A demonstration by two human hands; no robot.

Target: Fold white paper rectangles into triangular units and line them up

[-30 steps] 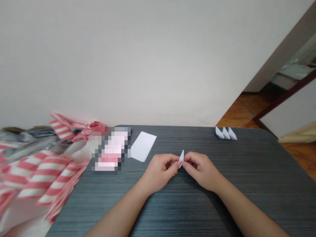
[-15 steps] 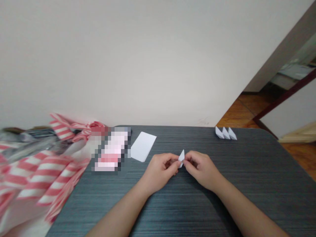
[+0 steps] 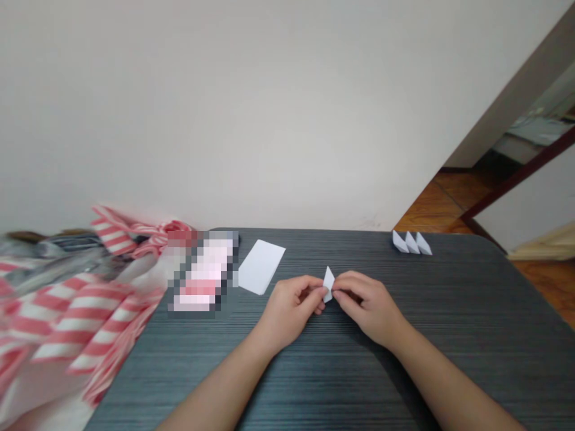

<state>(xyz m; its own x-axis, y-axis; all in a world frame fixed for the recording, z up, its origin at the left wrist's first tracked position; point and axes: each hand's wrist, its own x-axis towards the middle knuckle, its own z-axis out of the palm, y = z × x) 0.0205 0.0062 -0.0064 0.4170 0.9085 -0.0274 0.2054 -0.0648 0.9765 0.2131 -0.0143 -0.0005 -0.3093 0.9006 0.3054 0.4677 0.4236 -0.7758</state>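
Observation:
A small folded piece of white paper (image 3: 329, 279) stands between my two hands, with a pointed top, above the middle of the dark table. My left hand (image 3: 296, 308) pinches its left side between thumb and fingers. On the other side, the thumb and index finger of my right hand (image 3: 366, 305) close on its right edge. Parts of the paper are hidden behind the fingertips. Toward the table's back right corner, three folded white paper pieces (image 3: 411, 243) with pointed tips stand in a row. A stack of white paper sheets (image 3: 261, 267) lies left of my hands.
A blurred-out flat object (image 3: 204, 272) lies left of the sheets on the dark table (image 3: 471, 311). Red-and-white striped cloth (image 3: 85, 317) is heaped beyond the table's left edge. A pale wall (image 3: 287, 120) rises behind the back edge.
The folded paper has tilted from leaning right to leaning slightly left and turned a little. My right fingers have shifted slightly left along its edge.

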